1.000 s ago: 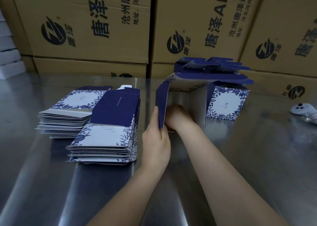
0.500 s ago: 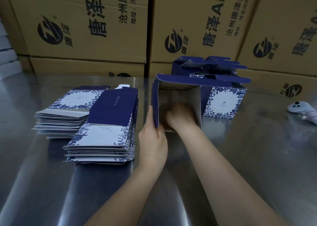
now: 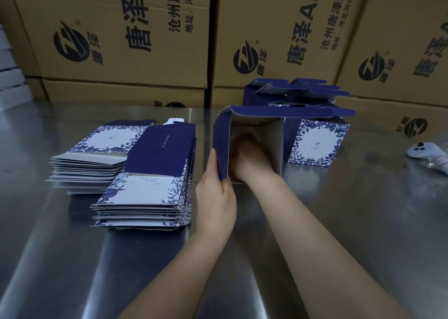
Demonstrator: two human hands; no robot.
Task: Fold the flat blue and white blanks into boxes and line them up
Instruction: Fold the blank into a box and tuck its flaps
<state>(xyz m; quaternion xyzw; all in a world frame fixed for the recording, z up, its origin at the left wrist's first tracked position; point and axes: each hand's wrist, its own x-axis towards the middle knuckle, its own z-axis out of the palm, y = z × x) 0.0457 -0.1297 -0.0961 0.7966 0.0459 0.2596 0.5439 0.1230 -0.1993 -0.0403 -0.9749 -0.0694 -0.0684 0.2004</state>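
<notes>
Centre frame: my left hand (image 3: pixel 215 197) pinches the box (image 3: pixel 278 112) wall; my right hand (image 3: pixel 252 157) inside, grip unclear; overpressing may buckle it.

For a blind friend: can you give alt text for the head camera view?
A person's left hand grips the side wall of a half-folded blue box while the right hand reaches inside it. Two stacks of flat blanks lie to its left, with folded boxes behind on the right, all on a metal table.
</notes>
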